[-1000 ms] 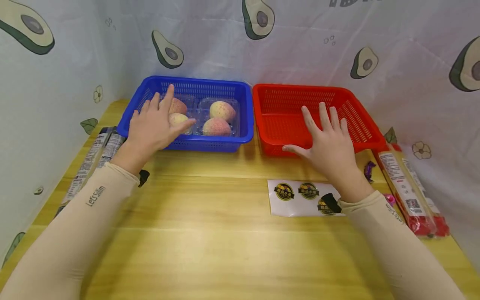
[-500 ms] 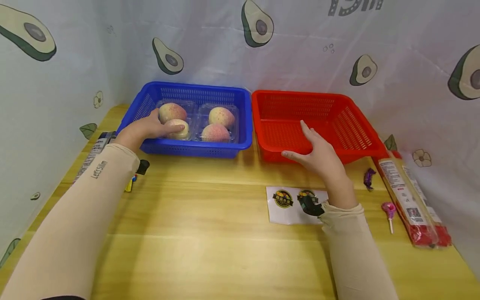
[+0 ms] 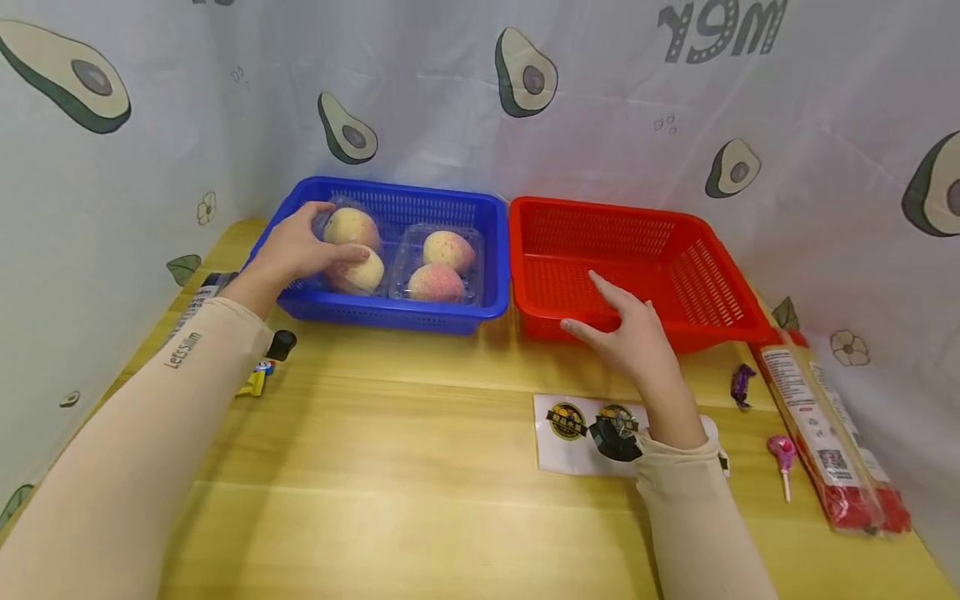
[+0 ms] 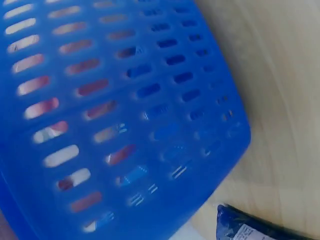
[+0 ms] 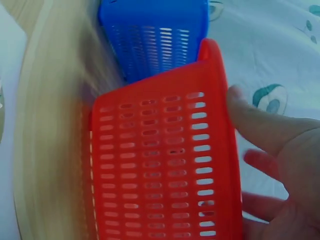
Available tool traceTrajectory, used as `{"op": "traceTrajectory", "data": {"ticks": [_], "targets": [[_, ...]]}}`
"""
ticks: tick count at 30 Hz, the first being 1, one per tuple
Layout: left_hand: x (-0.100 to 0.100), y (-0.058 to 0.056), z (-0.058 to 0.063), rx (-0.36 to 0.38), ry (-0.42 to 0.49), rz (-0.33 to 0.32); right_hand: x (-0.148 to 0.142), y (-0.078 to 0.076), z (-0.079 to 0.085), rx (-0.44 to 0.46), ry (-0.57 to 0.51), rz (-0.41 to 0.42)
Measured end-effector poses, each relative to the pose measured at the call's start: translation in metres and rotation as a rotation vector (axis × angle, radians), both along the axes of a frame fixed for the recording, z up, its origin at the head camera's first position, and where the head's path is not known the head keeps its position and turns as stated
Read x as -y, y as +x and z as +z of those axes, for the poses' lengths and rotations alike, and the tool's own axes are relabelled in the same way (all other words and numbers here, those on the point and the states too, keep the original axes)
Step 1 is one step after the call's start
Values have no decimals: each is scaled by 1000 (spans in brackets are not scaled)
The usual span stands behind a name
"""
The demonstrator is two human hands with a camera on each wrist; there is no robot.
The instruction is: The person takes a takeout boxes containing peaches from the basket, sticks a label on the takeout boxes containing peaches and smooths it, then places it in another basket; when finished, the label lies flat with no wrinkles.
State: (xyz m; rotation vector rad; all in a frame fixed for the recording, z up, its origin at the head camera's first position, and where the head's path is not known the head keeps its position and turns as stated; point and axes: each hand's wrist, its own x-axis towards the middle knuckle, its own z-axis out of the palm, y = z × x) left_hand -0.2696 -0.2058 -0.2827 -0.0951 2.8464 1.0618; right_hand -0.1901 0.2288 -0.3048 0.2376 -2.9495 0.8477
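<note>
In the head view, my left hand (image 3: 288, 250) grips the left clear plastic box of peaches (image 3: 352, 271) inside the blue basket (image 3: 382, 315). Its thumb lies over the near peach and its fingers reach along the far left side. The box looks raised and tilted. Beside it, a second clear box of peaches (image 3: 437, 285) lies flat. My right hand (image 3: 633, 337) hovers at the front rim of the red basket (image 3: 555, 321), thumb and fingers spread, holding nothing. In the left wrist view, the blue basket's wall (image 4: 150, 120) hides the left hand.
A white sticker sheet (image 3: 551, 458) lies under the right wrist. To the right are a purple wrapped candy (image 3: 741, 386), a pink lollipop (image 3: 782, 450) and a long red-and-clear package (image 3: 832, 450). A yellow packet (image 3: 253, 383) and a dark package (image 3: 191, 308) lie by the left arm.
My left hand has lowered into the blue basket and taken hold of the left peach box, which has tilted up. My right hand has turned and moved slightly left over the red rim.
</note>
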Motion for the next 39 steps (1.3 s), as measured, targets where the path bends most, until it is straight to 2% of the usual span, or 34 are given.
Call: {"op": "traceTrajectory", "data": {"ticks": [3, 6, 9, 11, 14, 17, 19, 21, 24, 27, 30, 33, 39], "targets": [[1, 2, 1, -45, 55, 69, 0, 5, -2, 10, -43, 7], [1, 7, 3, -121, 170, 146, -1, 9, -3, 24, -71, 3], [-2, 21, 12, -239, 319, 192, -2, 11, -4, 35, -81, -4], [-6, 35, 20, -315, 425, 190, -3, 12, -4, 36, -83, -3], [-13, 62, 33, -387, 601, 138, -4, 12, -4, 41, -82, -3], [-22, 88, 41, -413, 806, 37, -4, 9, -3, 35, -84, -6], [-29, 100, 40, -412, 922, -52, -4, 8, -2, 29, -85, -3], [-35, 108, 36, -388, 995, -146, -4, 6, -2, 22, -85, -1], [-40, 115, 28, -329, 993, -274, -4, 4, 0, 9, -87, 6], [-42, 116, 18, -260, 892, -366, -4, 4, 0, -2, -82, 10], [-46, 111, 5, -195, 812, -463, -6, 4, 1, -14, -71, 17], [-52, 103, -12, -93, 809, -554, -7, 4, 0, -25, -67, 29], [-68, 92, -42, 64, 767, -668, -10, 4, 0, -22, -65, 38]]}}
